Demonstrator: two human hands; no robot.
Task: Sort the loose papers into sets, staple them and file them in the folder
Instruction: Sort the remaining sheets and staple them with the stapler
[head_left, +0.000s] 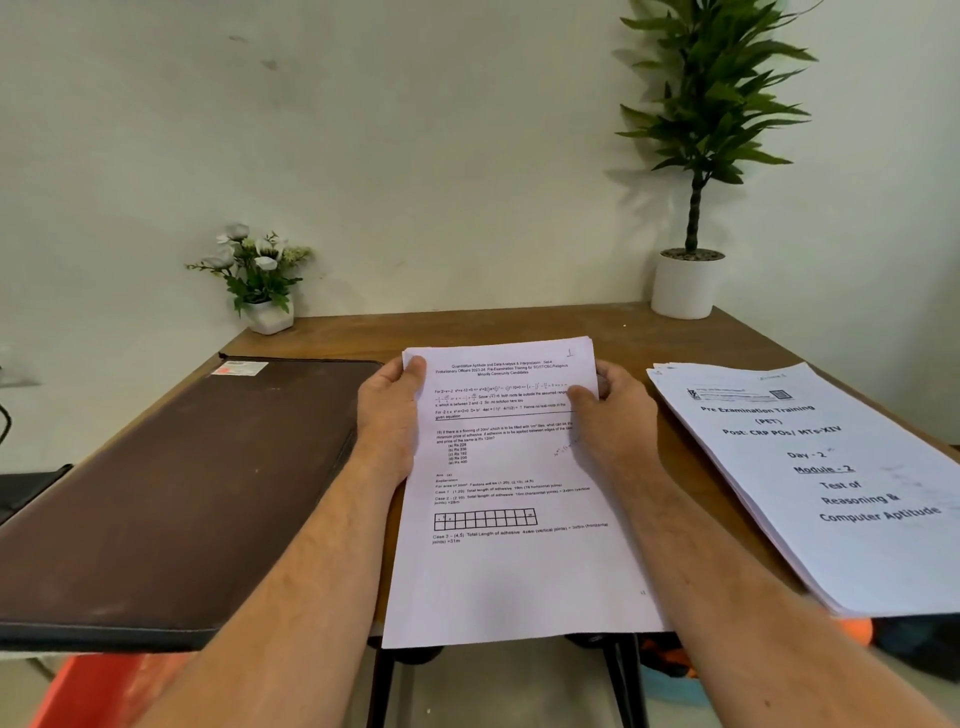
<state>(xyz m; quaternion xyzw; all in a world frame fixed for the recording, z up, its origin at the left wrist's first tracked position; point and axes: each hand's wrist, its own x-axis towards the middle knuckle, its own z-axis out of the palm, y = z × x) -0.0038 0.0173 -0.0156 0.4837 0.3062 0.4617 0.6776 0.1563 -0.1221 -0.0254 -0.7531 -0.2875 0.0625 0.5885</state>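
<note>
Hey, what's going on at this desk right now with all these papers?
A person is holding a set of white printed sheets over the middle of the brown wooden table, left hand and right hand gripping its far corners. A second stack of white papers with a bold printed title lies to the right. The dark brown zip folder lies closed on the left. No stapler is visible.

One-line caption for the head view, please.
Both hands, left hand and right hand, grip a paper set between folder and stack.
</note>
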